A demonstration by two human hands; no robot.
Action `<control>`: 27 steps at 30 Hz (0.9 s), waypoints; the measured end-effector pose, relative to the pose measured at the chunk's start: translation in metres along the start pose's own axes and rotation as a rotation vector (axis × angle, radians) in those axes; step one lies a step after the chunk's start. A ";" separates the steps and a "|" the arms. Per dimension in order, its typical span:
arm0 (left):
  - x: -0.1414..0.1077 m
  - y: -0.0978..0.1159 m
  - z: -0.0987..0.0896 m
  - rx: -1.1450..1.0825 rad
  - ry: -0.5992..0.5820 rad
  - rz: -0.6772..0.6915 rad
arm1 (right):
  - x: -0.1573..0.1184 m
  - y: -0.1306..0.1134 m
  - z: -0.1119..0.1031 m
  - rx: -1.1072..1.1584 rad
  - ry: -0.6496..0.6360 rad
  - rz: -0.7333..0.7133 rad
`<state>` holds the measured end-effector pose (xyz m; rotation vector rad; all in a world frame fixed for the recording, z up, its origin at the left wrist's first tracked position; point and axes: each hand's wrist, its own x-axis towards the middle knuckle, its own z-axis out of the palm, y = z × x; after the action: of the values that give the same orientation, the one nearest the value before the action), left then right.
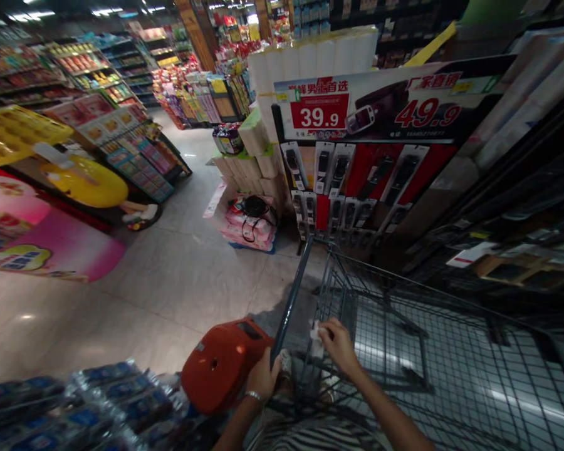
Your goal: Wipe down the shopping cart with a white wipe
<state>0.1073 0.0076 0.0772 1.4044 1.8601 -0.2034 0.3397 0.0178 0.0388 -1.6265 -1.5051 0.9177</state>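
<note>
the right hand [337, 343] pinches a small, pale white item [316, 338], its details blurred, by the handle edge of the cart [390, 319]; the left hand [261, 378] curls round the dark handle [292, 300], fingers partly hidden.

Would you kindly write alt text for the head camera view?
In a store, the left hand grips a shopping cart's bar; the right hand holds something white. Packaged belts hang on a display ahead.
</note>
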 end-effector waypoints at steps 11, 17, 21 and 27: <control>0.003 -0.008 0.005 0.023 -0.027 0.055 | 0.079 0.013 -0.007 -0.130 -0.007 -0.062; 0.002 -0.010 0.005 -0.017 -0.038 0.071 | 0.120 0.029 -0.027 -0.258 -0.110 -0.055; 0.000 -0.002 0.000 -0.041 -0.019 0.158 | 0.153 0.034 -0.037 -0.298 -0.071 -0.022; 0.036 0.056 -0.014 0.041 0.111 0.277 | 0.140 0.028 -0.029 -0.291 -0.063 -0.060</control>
<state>0.1464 0.0635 0.0809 1.7132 1.7327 -0.0252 0.3875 0.1548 0.0247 -1.7572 -1.7874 0.7494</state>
